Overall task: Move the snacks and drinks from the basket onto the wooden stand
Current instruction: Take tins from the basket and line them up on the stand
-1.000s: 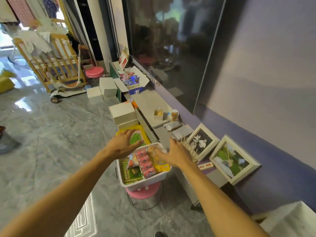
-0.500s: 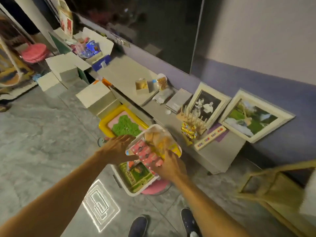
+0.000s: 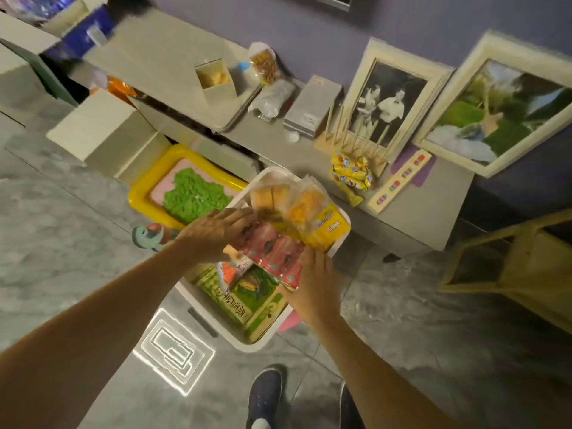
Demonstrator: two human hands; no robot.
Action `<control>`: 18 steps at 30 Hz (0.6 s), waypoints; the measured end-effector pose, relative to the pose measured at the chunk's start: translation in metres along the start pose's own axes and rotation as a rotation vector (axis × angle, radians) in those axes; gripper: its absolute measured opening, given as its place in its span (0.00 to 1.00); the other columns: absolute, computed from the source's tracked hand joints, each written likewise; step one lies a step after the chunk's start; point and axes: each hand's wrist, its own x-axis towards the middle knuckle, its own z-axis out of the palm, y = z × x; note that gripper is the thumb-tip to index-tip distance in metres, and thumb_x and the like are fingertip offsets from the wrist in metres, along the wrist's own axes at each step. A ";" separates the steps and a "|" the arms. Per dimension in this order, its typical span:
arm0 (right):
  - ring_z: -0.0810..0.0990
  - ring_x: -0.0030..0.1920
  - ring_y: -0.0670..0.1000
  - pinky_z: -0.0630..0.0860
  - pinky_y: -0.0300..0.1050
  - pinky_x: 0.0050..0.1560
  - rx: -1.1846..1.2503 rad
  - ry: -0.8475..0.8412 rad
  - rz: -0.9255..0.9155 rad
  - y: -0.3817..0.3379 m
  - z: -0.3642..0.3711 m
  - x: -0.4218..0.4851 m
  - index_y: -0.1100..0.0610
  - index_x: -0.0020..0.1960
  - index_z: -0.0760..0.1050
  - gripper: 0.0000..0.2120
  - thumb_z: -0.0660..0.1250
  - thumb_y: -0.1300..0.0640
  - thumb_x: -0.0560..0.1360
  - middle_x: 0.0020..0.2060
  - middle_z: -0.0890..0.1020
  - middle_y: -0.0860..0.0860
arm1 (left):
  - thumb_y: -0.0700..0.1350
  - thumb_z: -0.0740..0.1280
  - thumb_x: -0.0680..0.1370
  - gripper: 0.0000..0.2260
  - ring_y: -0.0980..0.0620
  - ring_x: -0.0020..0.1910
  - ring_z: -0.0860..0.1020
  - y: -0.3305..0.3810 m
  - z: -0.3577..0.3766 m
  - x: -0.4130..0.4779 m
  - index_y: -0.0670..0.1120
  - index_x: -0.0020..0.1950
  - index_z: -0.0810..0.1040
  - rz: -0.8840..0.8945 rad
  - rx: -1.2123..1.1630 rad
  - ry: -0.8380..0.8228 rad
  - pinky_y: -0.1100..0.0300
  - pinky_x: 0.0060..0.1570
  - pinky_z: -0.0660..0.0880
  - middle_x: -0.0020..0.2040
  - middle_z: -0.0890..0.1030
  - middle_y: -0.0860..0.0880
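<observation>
Done: I judge the task barely started. One yellow snack bundle [image 3: 353, 173] lies at the near end of the wooden stand [image 3: 349, 140], touching it; nothing else sits there.
Left to do: the red drinks pack [image 3: 272, 249], the bread bag [image 3: 309, 209] and the green packets [image 3: 247, 295] are all in the basket [image 3: 263, 343].
Step in hand: I read this as lifting the red drinks pack, which lies across the top of the load.
Left grip [image 3: 216, 230]: wide, with the fingers nearly straight and resting on the pack's 10 o'clock end.
Right grip [image 3: 312, 283]: narrow, curled round the pack's 5 o'clock end and holding it.
Where the stand is: at 1 o'clock from the basket, near it, up on the desk [image 3: 418, 212].
Stand: pale bare wood, a flat base with rows of thin upright pegs that lean slightly.
Basket: white, smooth hard plastic, oblong with rounded corners.
Drinks pack: glossy red film over a row of small rounded units. It should flex in the middle, so support at both ends makes sense.
Bread bag: clear, crinkly film with a yellow label and soft golden pieces inside. It would crush easily.
Green packets: flat, printed and shiny, lying lowest in the basket.
Desk: a low, matt grey slab with two framed pictures [image 3: 390, 97] leaning at 12 o'clock behind the stand.
</observation>
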 end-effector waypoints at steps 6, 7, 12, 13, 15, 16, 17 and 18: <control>0.77 0.65 0.55 0.78 0.55 0.65 0.047 0.028 -0.022 0.007 0.007 0.007 0.54 0.75 0.66 0.49 0.81 0.31 0.65 0.66 0.76 0.51 | 0.58 0.75 0.73 0.42 0.40 0.71 0.76 -0.011 -0.002 0.018 0.49 0.82 0.60 0.027 -0.022 0.028 0.41 0.67 0.74 0.79 0.69 0.45; 0.78 0.65 0.55 0.78 0.56 0.65 0.057 0.021 -0.031 0.009 0.003 0.007 0.54 0.74 0.67 0.49 0.82 0.31 0.64 0.66 0.76 0.51 | 0.58 0.75 0.74 0.40 0.40 0.69 0.77 -0.011 -0.005 0.018 0.49 0.81 0.62 0.035 -0.026 0.019 0.42 0.67 0.75 0.77 0.71 0.45; 0.75 0.69 0.57 0.76 0.58 0.67 0.103 -0.035 -0.120 0.011 -0.055 0.000 0.54 0.82 0.62 0.56 0.81 0.30 0.64 0.72 0.74 0.52 | 0.58 0.81 0.66 0.48 0.42 0.68 0.77 -0.016 -0.035 -0.005 0.49 0.80 0.63 0.027 -0.121 -0.004 0.43 0.64 0.77 0.74 0.73 0.47; 0.75 0.70 0.57 0.76 0.58 0.66 0.099 -0.046 -0.137 0.010 -0.074 -0.003 0.54 0.82 0.62 0.57 0.80 0.29 0.65 0.72 0.74 0.52 | 0.59 0.81 0.65 0.49 0.42 0.68 0.77 -0.015 -0.047 -0.012 0.50 0.80 0.62 0.020 -0.148 -0.011 0.44 0.62 0.78 0.73 0.72 0.48; 0.74 0.72 0.57 0.76 0.57 0.67 0.101 -0.058 -0.180 0.006 -0.120 -0.010 0.55 0.82 0.63 0.56 0.79 0.28 0.65 0.74 0.73 0.52 | 0.59 0.82 0.64 0.49 0.44 0.68 0.77 -0.010 -0.083 -0.027 0.51 0.80 0.63 -0.010 -0.211 -0.013 0.46 0.60 0.79 0.73 0.72 0.50; 0.73 0.73 0.56 0.76 0.56 0.68 0.122 -0.064 -0.196 0.002 -0.147 -0.016 0.54 0.82 0.63 0.56 0.79 0.27 0.65 0.75 0.73 0.51 | 0.59 0.82 0.63 0.50 0.45 0.68 0.76 -0.007 -0.105 -0.036 0.51 0.80 0.63 -0.023 -0.245 -0.003 0.48 0.61 0.78 0.73 0.72 0.51; 0.73 0.74 0.54 0.76 0.54 0.69 0.144 -0.063 -0.208 -0.001 -0.176 -0.023 0.52 0.83 0.63 0.56 0.79 0.27 0.65 0.76 0.72 0.50 | 0.59 0.82 0.63 0.50 0.46 0.68 0.76 -0.003 -0.129 -0.046 0.51 0.80 0.63 -0.042 -0.273 -0.001 0.51 0.62 0.77 0.74 0.71 0.51; 0.73 0.74 0.53 0.75 0.53 0.71 0.164 -0.063 -0.212 -0.003 -0.204 -0.031 0.51 0.83 0.63 0.56 0.78 0.26 0.65 0.76 0.72 0.49 | 0.59 0.83 0.63 0.51 0.47 0.68 0.77 0.002 -0.154 -0.056 0.52 0.80 0.63 -0.059 -0.296 -0.001 0.54 0.62 0.75 0.74 0.72 0.52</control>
